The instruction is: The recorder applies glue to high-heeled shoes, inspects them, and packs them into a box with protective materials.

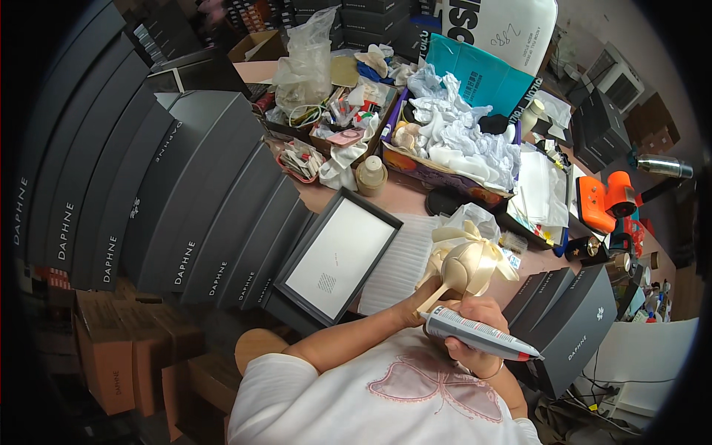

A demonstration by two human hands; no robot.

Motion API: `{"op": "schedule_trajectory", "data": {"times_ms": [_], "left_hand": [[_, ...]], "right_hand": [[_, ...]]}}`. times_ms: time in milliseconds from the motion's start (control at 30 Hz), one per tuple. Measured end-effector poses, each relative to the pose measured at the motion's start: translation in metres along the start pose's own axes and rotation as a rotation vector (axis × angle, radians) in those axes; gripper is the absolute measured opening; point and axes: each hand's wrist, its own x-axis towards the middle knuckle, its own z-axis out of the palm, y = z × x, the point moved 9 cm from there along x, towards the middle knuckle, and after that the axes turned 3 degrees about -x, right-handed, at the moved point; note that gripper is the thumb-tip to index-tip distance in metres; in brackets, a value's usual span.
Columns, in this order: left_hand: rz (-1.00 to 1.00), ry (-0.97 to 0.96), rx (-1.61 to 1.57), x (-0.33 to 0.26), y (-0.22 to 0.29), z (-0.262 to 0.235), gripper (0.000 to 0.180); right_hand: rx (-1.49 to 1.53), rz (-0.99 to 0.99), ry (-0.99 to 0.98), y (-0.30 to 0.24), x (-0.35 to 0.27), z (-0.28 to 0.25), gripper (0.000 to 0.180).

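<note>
Just in front of my chest, a cream satin shoe (464, 268) with a ribbon bow (482, 241) on it is held up. My left hand (417, 298) is closed around its lower left side, the fingers partly behind it. In my right hand (486, 315) lies a grey-and-white squeeze tube (478, 331), fingers wrapped round it. The tube slants down to the right, its narrow tip with a red band pointing away from the shoe. Part of the shoe is hidden behind the tube and my right hand.
An open grey box lid (337, 259) with a white inside leans left of a white ribbed cloth (400, 248). Dark shoe boxes (200, 200) stack at left, more (567, 319) at right. Beyond stand a bin of crumpled tissue (452, 130), a small bottle (371, 174) and an orange device (604, 200).
</note>
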Motion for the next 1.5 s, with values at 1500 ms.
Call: {"op": "schedule_trajectory", "data": {"times_ms": [1500], "left_hand": [[-0.016,-0.051,0.073,-0.001,-0.009,-0.005,0.040]], "right_hand": [[0.037,0.056,-0.002,0.007,-0.007,0.000,0.044]]}}
